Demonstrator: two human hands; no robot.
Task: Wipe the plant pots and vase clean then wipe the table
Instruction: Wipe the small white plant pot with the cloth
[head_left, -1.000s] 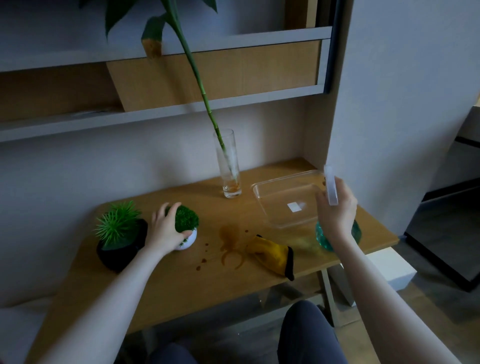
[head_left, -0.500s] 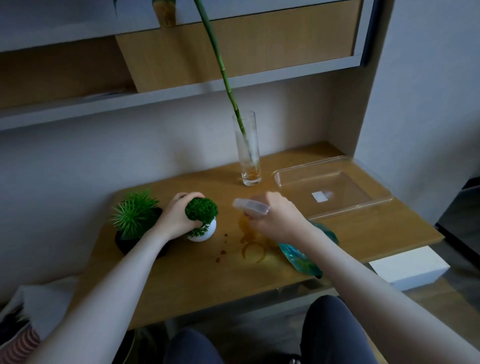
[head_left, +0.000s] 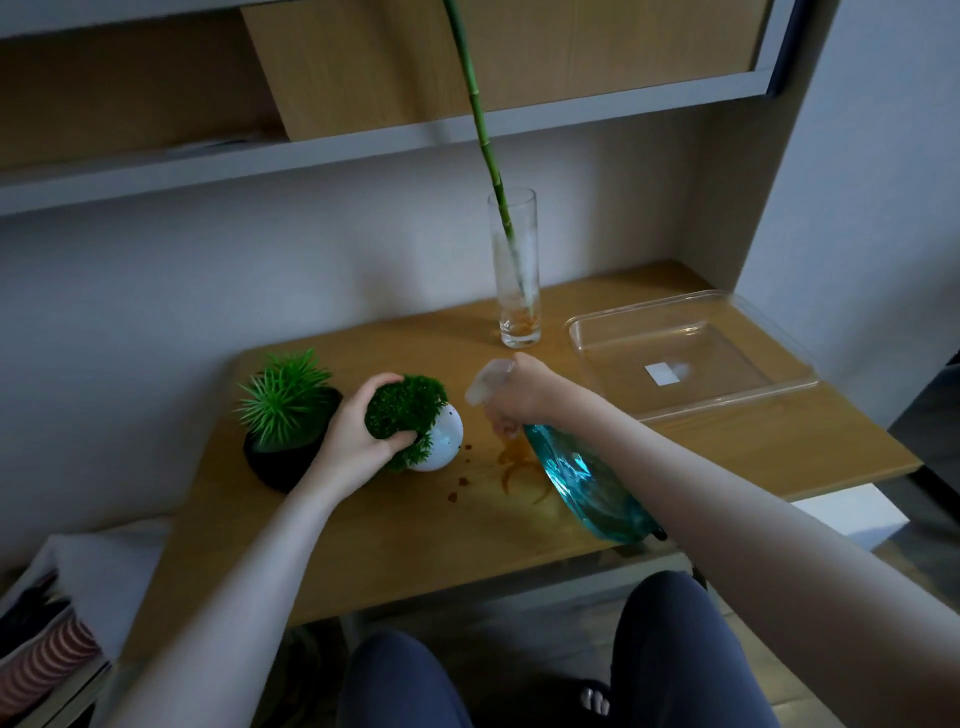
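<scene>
My left hand (head_left: 358, 441) grips the bushy green top of a small round white pot (head_left: 441, 441), which is tilted toward the right. My right hand (head_left: 524, 395) holds a blue spray bottle (head_left: 587, 483) by its clear trigger head, with the nozzle aimed left at the white pot from close by. A black pot (head_left: 280, 462) with a spiky green plant stands just left of my left hand. A tall glass vase (head_left: 514, 291) with a green stalk stands at the back of the wooden table (head_left: 395, 535). Brown stains (head_left: 511, 462) mark the table under the bottle.
A clear plastic tray (head_left: 691, 353) lies on the table's right side. Shelves run along the wall above. My knees are below the table's front edge. A white box (head_left: 852, 512) sits on the floor to the right, and stacked items lie at lower left.
My right hand brought the spray bottle from the table's right side over to the white pot. My left hand closed on the pot's plant and tilted it. The yellow cloth is no longer visible.
</scene>
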